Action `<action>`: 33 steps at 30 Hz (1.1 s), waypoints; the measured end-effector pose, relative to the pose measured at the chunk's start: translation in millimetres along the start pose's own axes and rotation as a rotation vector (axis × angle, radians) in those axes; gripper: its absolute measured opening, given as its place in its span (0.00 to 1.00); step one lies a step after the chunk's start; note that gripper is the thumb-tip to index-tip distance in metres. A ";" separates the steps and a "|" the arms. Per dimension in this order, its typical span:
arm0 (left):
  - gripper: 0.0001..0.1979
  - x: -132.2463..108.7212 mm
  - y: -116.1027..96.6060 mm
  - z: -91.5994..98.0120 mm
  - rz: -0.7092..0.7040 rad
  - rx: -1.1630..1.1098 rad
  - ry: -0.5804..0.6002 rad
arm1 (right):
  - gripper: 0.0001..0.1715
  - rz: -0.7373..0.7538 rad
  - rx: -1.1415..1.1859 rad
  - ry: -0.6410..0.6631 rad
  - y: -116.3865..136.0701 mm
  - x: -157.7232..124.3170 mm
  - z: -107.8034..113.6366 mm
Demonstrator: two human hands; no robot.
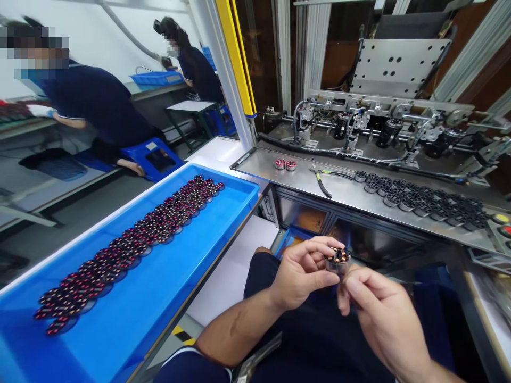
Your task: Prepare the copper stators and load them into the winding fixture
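Above my lap, my left hand [305, 271] pinches a small round motor stator [337, 261] between thumb and fingers. Copper windings and black slots show on its upper face, and its side is silvery. Close against its right side is my right hand [373, 298], with thumb and fingers pressed together. Whatever those fingertips grip, perhaps a thin wire end, is too small to make out. On the metal bench ahead lie pliers [321, 180] with dark and yellow-green handles. Two red-and-silver stators [285, 165] sit left of the pliers.
Rows of red-and-black stators [131, 244] lie in a long blue tray [191, 271] on my left. Many black ring-shaped parts [419, 197] cover the bench's right side. Behind stands a winding machine [383, 125]. Yellow and red buttons [503, 223] are far right. Two co-workers [96, 101] sit at left.
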State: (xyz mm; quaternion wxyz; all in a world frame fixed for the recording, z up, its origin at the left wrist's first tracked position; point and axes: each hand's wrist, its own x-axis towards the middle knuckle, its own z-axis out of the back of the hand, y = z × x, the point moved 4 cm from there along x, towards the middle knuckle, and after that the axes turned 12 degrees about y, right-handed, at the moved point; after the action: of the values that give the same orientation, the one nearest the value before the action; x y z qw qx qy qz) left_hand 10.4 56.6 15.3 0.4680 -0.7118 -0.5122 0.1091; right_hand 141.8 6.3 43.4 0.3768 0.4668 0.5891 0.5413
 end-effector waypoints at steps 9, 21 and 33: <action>0.15 2.4 -9.2 4.4 -0.080 0.041 0.133 | 0.25 -0.035 0.441 0.211 -14.3 6.2 -4.4; 0.34 -9.3 -23.7 3.4 0.086 0.618 0.102 | 0.25 0.513 -0.571 -0.091 -0.9 -5.1 21.6; 0.25 -9.8 -28.0 -11.2 0.003 0.743 0.128 | 0.21 0.579 -0.694 0.056 19.8 -14.8 23.3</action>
State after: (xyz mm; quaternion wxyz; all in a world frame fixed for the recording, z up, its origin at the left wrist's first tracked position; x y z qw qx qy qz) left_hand -4.4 43.3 40.0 0.7251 -0.4998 -0.4063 0.2434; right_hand 170.8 -1.7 59.1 0.3283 0.4435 0.2278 0.8022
